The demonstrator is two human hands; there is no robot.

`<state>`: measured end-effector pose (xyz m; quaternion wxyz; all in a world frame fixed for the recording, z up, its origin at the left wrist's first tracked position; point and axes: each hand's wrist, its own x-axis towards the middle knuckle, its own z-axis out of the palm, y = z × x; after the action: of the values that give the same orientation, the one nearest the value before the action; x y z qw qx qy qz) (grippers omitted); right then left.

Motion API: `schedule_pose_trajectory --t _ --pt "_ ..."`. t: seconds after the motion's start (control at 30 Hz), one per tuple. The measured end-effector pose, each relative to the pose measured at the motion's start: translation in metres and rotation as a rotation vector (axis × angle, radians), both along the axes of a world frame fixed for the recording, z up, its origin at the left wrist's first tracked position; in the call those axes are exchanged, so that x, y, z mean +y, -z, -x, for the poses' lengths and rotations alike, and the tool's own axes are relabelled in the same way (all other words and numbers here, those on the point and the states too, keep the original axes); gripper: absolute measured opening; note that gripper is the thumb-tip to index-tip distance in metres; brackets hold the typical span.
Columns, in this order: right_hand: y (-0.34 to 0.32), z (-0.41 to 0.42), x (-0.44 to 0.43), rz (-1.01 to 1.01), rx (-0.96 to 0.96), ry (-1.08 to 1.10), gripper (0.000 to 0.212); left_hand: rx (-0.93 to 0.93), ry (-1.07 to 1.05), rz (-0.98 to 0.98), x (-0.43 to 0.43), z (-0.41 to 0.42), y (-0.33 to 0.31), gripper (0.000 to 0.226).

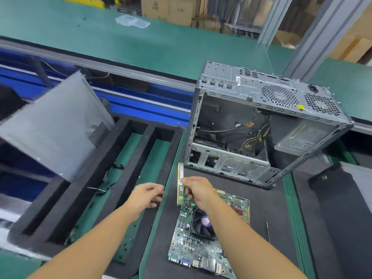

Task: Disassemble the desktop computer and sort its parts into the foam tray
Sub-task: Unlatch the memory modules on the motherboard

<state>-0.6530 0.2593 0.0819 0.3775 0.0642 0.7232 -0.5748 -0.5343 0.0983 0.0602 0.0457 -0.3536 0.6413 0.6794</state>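
Note:
The open grey computer case (261,121) lies on its side at the right, with loose cables and a power supply (302,135) inside. In front of it the green motherboard (203,242) with its black fan lies flat on a dark mat. My right hand (198,191) pinches a narrow green memory stick (180,182) held on edge above the board's far left corner. My left hand (148,195) hovers just left of it over the black foam tray (141,150), fingers loosely curled and holding nothing.
A grey metal side panel (54,127) leans over the tray's left part. A thin screwdriver (268,232) lies on the mat right of the motherboard. A blue conveyor frame (141,101) runs behind the tray, with a green bench surface (120,43) and a clear plastic wrapper (132,21) beyond.

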Motion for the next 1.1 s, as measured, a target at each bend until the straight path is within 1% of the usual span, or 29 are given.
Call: schedule_pose_trajectory --t 0.13,0.23,0.33,0.4,0.47,0.6,0.73,0.8,0.87,1.0,1.1 --pt "0.008 -0.012 -0.035 -0.093 -0.021 0.058 0.007 0.009 0.0 -0.044 -0.006 -0.011 -0.001 0.014" --pt "0.01 -0.014 -0.056 -0.186 -0.006 0.048 0.009 -0.008 0.027 0.011 -0.009 -0.012 0.0 0.017" --pt "0.015 -0.015 -0.075 -0.288 -0.018 0.017 0.011 -0.071 0.047 0.055 -0.016 -0.012 0.005 0.019" --pt "0.022 -0.019 -0.085 -0.329 -0.046 0.021 0.009 -0.126 0.034 0.089 -0.022 -0.013 0.012 0.02" --pt "0.033 -0.026 -0.091 -0.38 -0.054 0.016 0.012 -0.174 0.042 0.117 -0.026 -0.014 0.021 0.023" --pt "0.042 -0.037 -0.096 -0.539 0.013 -0.068 0.01 -0.213 0.104 0.16 -0.031 -0.012 0.031 0.026" --pt "0.043 -0.038 -0.095 -0.661 0.119 -0.17 0.004 -0.229 0.151 0.262 -0.032 -0.005 0.036 0.027" --pt "0.045 -0.041 -0.093 -0.681 0.184 -0.205 0.005 -0.234 0.162 0.292 -0.031 -0.004 0.037 0.027" --pt "0.045 -0.043 -0.092 -0.679 0.23 -0.232 0.011 -0.237 0.181 0.304 -0.031 -0.004 0.036 0.026" --pt "0.035 -0.043 -0.086 -0.639 0.262 -0.283 0.02 -0.234 0.222 0.354 -0.029 -0.002 0.033 0.025" --pt "0.019 -0.041 -0.074 -0.578 0.334 -0.325 0.026 -0.187 0.206 0.51 -0.022 0.003 0.025 0.021"
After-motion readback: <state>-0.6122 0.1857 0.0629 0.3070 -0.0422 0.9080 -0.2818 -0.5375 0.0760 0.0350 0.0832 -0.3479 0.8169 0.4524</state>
